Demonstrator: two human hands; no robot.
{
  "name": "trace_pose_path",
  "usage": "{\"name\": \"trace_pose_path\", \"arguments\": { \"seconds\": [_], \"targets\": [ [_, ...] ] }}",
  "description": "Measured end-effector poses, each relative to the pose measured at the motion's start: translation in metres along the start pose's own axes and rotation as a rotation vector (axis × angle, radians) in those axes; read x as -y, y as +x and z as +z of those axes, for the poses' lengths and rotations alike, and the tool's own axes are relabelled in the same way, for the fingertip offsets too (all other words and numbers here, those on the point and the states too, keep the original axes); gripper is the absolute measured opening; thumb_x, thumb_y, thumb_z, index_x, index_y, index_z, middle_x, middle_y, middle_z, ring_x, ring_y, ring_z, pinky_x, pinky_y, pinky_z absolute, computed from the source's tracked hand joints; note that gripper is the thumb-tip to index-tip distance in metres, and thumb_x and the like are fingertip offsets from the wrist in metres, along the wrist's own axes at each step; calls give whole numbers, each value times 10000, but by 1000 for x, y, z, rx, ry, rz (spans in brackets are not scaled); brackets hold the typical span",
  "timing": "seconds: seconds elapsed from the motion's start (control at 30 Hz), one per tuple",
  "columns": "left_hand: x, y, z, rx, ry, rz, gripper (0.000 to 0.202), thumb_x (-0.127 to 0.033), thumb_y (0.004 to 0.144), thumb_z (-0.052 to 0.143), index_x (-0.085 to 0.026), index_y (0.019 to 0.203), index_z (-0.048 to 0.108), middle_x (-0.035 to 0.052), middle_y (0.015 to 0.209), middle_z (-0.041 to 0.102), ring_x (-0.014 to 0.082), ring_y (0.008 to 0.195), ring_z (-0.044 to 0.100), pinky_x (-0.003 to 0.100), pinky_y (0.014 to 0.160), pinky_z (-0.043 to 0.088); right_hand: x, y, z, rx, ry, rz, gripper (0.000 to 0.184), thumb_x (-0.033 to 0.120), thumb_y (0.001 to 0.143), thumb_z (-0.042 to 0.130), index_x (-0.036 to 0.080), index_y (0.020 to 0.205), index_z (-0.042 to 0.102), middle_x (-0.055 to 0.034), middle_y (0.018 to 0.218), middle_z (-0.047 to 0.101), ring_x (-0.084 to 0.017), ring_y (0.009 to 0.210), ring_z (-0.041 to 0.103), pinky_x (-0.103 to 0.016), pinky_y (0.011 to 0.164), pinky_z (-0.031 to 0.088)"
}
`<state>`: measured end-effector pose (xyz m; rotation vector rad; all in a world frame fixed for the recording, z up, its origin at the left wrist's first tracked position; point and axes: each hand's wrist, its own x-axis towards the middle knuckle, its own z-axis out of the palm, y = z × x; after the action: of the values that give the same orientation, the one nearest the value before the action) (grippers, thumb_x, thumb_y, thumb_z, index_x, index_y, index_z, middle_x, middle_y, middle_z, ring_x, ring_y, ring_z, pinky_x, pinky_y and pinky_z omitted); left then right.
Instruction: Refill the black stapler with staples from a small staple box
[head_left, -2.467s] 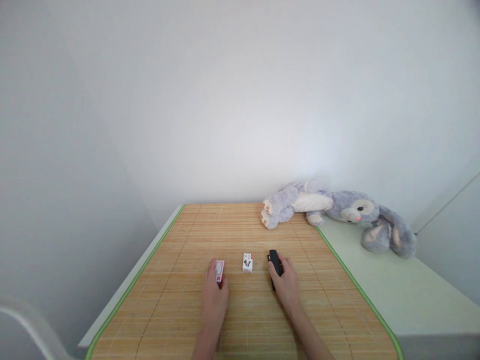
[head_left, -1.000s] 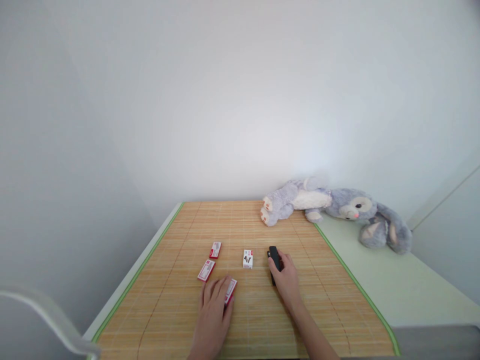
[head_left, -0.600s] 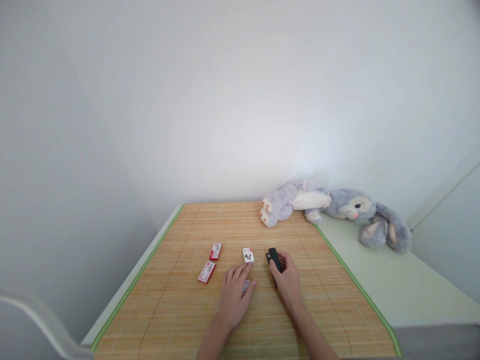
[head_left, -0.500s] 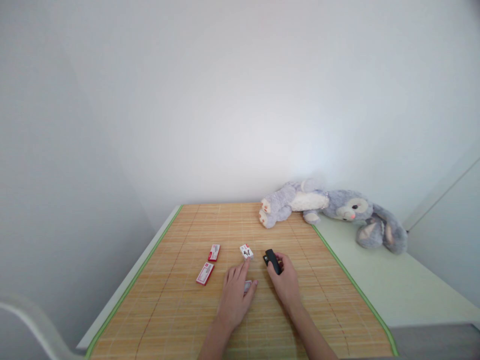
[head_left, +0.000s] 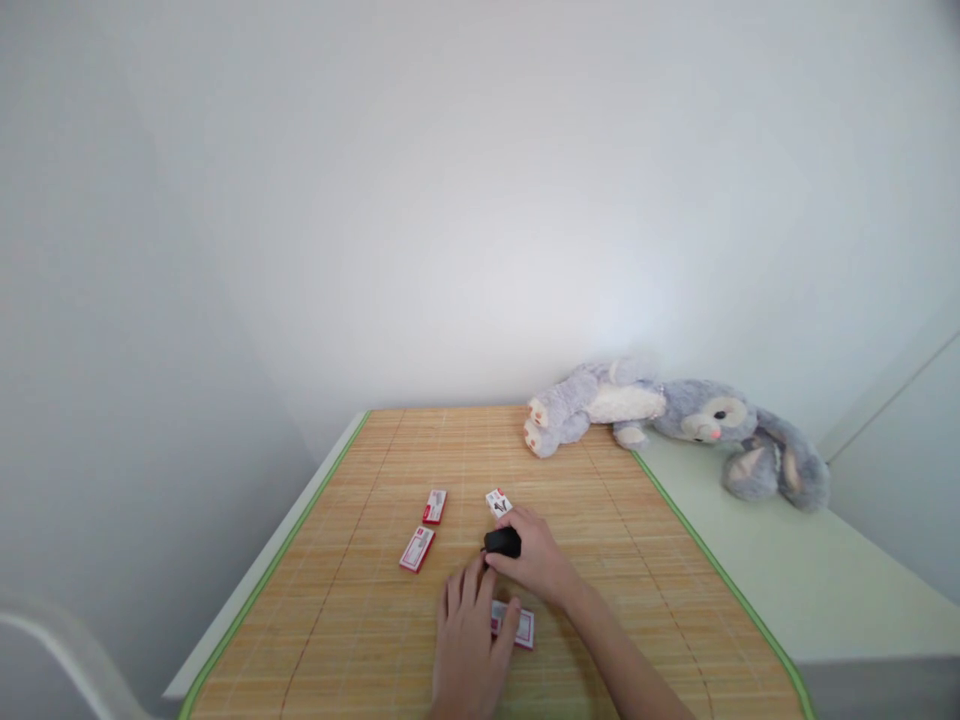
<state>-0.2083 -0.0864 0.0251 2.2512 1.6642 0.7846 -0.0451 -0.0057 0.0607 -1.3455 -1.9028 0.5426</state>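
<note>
My right hand (head_left: pixel 538 556) is closed around a small black stapler (head_left: pixel 502 542), which points left above the mat. Just in front of it lies my left hand (head_left: pixel 471 628), palm down with its fingers stretched out. The left fingertips are close to the stapler's near end; whether they touch it I cannot tell. Under and beside the left thumb is a white and pink staple box (head_left: pixel 523 629), partly covered. A white box with a black picture (head_left: pixel 496 501) sits beyond the right hand, its near part hidden by the fingers.
Two small red and white boxes (head_left: pixel 434 506) (head_left: pixel 417 549) lie to the left on the bamboo mat (head_left: pixel 352 620), which has a green border. A grey plush rabbit (head_left: pixel 622 405) lies along the back right, partly on the white tabletop (head_left: pixel 757 560). Behind is a pale wall.
My right hand has carried the stapler left and turned it, close to the left fingers. My left hand has drawn slightly nearer to me, and the box by its thumb shows more.
</note>
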Motion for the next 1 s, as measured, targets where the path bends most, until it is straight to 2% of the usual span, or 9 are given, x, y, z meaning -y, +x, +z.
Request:
{"name": "trace_pose_path", "arguments": {
  "seconds": [0.1, 0.2, 0.37, 0.5, 0.67, 0.73, 0.8, 0.9, 1.0],
  "targets": [
    [7, 2, -1, -15, 30, -4, 486, -494, 989, 456, -322, 1439, 517, 63, 1511, 512, 312, 1397, 418, 589, 1199, 246, 11, 1, 19, -133, 26, 62, 271, 322, 705, 790, 234, 931, 668, -31, 986, 671, -236, 992, 603, -371, 937, 450],
    [11, 3, -2, -31, 23, -45, 503, -500, 989, 453, -371, 1475, 464, 47, 1553, 471, 330, 1433, 387, 663, 1198, 186, 16, 1, 24, -311, 204, 119, 229, 366, 805, 703, 220, 979, 670, -43, 994, 691, -218, 972, 630, -357, 929, 484],
    [11, 5, -1, -43, 4, -58, 504, -512, 981, 474, -365, 1463, 483, 50, 1570, 447, 347, 1442, 375, 713, 1197, 112, -4, -8, 7, -579, 527, 340, 414, 522, 855, 638, 181, 1083, 695, -89, 1098, 734, -232, 1046, 674, -353, 938, 539],
    [10, 7, -2, -29, -3, -67, 531, -536, 971, 484, -371, 1476, 462, 45, 1576, 439, 343, 1453, 360, 715, 1205, 86, -33, -25, -8, -689, 650, 541, 541, 635, 870, 534, 170, 1097, 693, -110, 1108, 743, -262, 1026, 701, -349, 804, 609],
    [14, 5, -9, -36, -74, -40, 599, -518, 960, 510, -332, 1518, 397, 59, 1596, 397, 324, 1481, 316, 660, 1224, 175, -56, -44, -28, -546, 758, 792, 546, 696, 853, 503, 187, 988, 646, -84, 855, 739, -213, 600, 712, -326, 533, 593],
    [20, 0, -15, -23, -144, -1, 646, -481, 950, 536, -303, 1543, 352, 81, 1595, 381, 306, 1477, 322, 590, 1214, 282, -60, -53, -38, -460, 730, 823, 552, 710, 851, 487, 198, 1006, 624, -67, 815, 729, -184, 490, 666, -293, 439, 527],
    [27, -4, -21, 47, -201, 64, 684, -453, 895, 623, -316, 1521, 387, 89, 1553, 419, 309, 1445, 367, 538, 1182, 363, -61, -65, -44, -363, 646, 818, 543, 712, 854, 460, 208, 987, 611, -32, 722, 702, -146, 393, 590, -243, 359, 415],
    [31, -5, -30, 149, -217, 118, 558, -394, 811, 721, -366, 1349, 572, 69, 1449, 508, 322, 1376, 434, 516, 1150, 397, -55, -83, -38, -110, 526, 810, 520, 698, 862, 424, 207, 856, 595, 19, 531, 606, -102, 285, 436, -207, 309, 224],
    [27, 4, -34, 151, -227, 97, 342, -355, 820, 713, -343, 1158, 661, 55, 1342, 564, 299, 1296, 488, 480, 1102, 428, -39, -93, -18, 184, 544, 760, 518, 690, 864, 422, 207, 801, 594, 37, 466, 558, -83, 260, 335, -213, 316, 139]
  ]
}}
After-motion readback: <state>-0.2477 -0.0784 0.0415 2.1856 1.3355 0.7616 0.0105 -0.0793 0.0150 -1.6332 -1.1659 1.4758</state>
